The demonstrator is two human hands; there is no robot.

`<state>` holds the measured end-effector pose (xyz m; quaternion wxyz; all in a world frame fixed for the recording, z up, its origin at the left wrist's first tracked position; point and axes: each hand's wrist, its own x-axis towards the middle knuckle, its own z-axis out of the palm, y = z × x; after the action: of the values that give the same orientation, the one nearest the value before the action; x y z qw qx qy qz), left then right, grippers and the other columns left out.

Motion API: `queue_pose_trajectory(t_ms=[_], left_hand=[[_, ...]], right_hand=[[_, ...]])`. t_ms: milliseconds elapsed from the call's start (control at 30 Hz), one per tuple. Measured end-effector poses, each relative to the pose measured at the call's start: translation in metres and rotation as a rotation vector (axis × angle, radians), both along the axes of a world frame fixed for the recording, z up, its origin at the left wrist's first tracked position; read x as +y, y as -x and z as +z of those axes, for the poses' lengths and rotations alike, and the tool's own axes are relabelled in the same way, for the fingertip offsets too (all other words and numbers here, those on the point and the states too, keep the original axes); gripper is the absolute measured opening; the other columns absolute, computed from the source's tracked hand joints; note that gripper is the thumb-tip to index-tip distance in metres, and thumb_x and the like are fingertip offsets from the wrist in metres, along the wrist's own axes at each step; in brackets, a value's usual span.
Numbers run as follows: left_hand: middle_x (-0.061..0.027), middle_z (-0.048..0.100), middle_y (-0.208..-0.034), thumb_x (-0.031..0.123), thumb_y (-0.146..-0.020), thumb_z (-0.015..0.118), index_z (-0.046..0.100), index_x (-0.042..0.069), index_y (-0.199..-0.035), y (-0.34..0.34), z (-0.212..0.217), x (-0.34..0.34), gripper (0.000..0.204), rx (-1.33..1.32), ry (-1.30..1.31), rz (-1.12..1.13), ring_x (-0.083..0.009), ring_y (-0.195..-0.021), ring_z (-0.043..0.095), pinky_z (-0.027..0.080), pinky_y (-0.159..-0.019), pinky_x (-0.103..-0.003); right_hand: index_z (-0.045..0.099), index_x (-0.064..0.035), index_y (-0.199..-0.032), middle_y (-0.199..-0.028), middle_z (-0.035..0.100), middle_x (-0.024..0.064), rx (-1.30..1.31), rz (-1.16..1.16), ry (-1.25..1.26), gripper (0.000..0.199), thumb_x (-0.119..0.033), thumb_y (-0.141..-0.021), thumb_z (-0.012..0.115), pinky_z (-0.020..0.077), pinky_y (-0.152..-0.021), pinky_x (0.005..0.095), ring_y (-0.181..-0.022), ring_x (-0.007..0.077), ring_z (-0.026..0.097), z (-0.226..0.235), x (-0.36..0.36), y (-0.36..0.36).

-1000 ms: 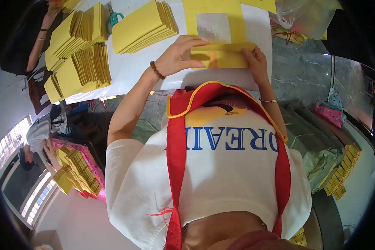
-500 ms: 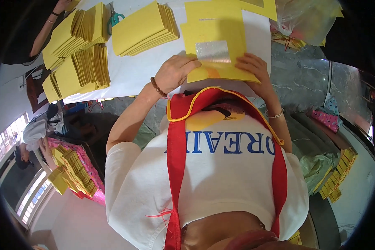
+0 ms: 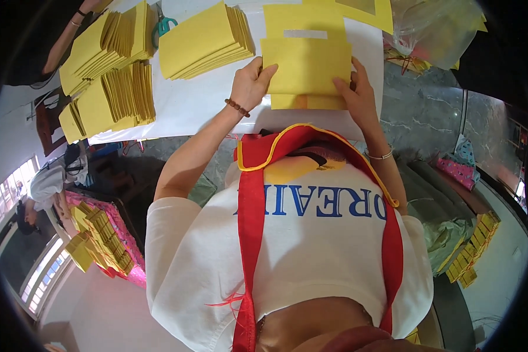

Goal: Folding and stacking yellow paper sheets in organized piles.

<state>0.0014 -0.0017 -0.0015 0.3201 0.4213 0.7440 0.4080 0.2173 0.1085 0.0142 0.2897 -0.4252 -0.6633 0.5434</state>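
Observation:
A yellow paper sheet (image 3: pixel 305 66), folded over, lies near the table's front edge. At its left edge my left hand (image 3: pixel 253 87) is closed with the thumb on top. My right hand (image 3: pixel 356 97) grips the right edge, its thumb on the paper and the fingers around the side. Behind the folded sheet, more yellow paper (image 3: pixel 305 16) lies flat. Between the two shows a narrow strip of a silver patch (image 3: pixel 305 34); the rest of it is covered. A yellow band with a darker orange mark sticks out on the near side.
To the left are a fanned stack of folded yellow paper (image 3: pixel 202 41), teal-handled scissors (image 3: pixel 163 26) and more yellow stacks (image 3: pixel 108 88). Another person's arm (image 3: pixel 67 44) reaches in at far left. A clear plastic bag (image 3: pixel 431 29) stands at the table's right.
The near part of the yellow sheet has been folded away from me, covering most of the silver patch. Both hands have shifted to the sheet's side edges, the left one slightly farther from me.

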Motion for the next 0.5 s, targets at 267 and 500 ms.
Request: queue_pose_trajectory(t_ms=[267,500], left_hand=[[-0.0080,0.053,-0.056,0.023,-0.086,0.059,0.053,-0.001,-0.077,0.005,-0.003,0.011,0.027,-0.169,0.080,0.082,-0.0144,-0.049,0.046,0.038,-0.046,-0.032],[-0.0065,0.057,-0.065,0.016,-0.085,0.060,0.053,0.000,-0.097,-0.006,0.028,-0.002,0.021,-0.338,-0.022,0.179,-0.0109,-0.051,0.050,0.038,-0.045,-0.026]], right_hand=[[0.054,-0.0105,-0.122,-0.074,0.061,0.0112,-0.194,0.023,-0.159,0.042,-0.021,-0.082,0.061,0.0445,-0.060,0.0285,-0.061,0.0167,0.056,-0.007,0.007,0.009],[0.057,-0.0069,-0.121,-0.095,0.065,0.0087,-0.300,0.019,-0.116,0.040,-0.017,-0.082,0.062,0.0451,-0.066,0.0227,-0.072,0.0093,0.055,-0.011,0.013,0.010]])
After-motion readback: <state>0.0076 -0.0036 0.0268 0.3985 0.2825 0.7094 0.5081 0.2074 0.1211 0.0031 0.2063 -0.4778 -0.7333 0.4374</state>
